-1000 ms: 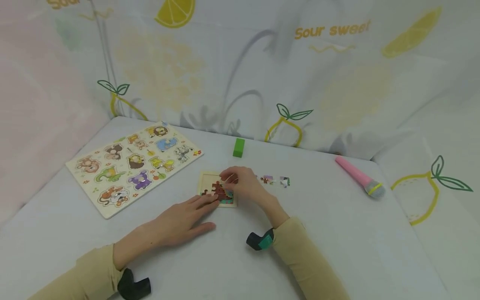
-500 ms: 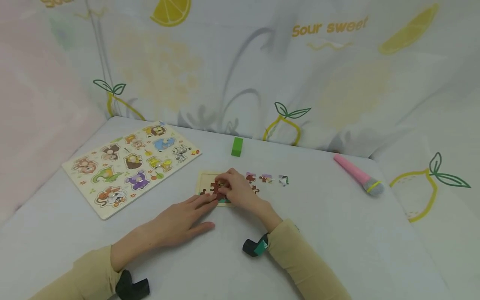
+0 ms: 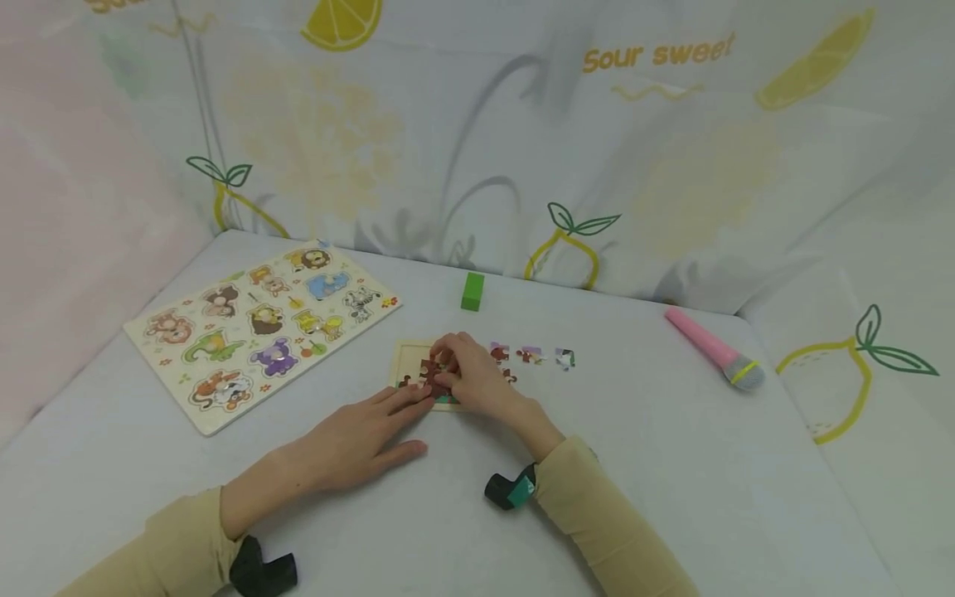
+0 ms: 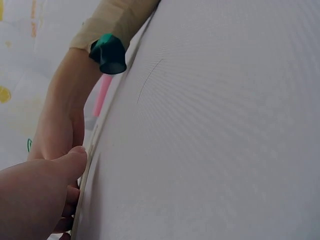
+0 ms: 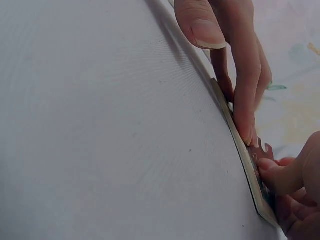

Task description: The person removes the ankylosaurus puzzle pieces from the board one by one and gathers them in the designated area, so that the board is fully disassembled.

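A small jigsaw puzzle in a light wooden tray lies on the white table, partly filled with brown pieces. My left hand is laid flat, its fingertips resting on the puzzle's lower left part. Over the right part of the tray, my right hand pinches a brown jigsaw piece between thumb and fingers, against the pieces there. That piece looks slightly raised in the right wrist view, where the left hand touches the tray too. The right hand hides much of the puzzle.
Several loose jigsaw pieces lie right of the tray. An animal peg puzzle board sits at left. A green block stands behind the tray, and a pink toy microphone is at right. A printed cloth hangs behind.
My right hand has moved slightly left over the tray and then stayed nearly still, uncovering loose pieces to its right. The left hand has kept its place on the puzzle.
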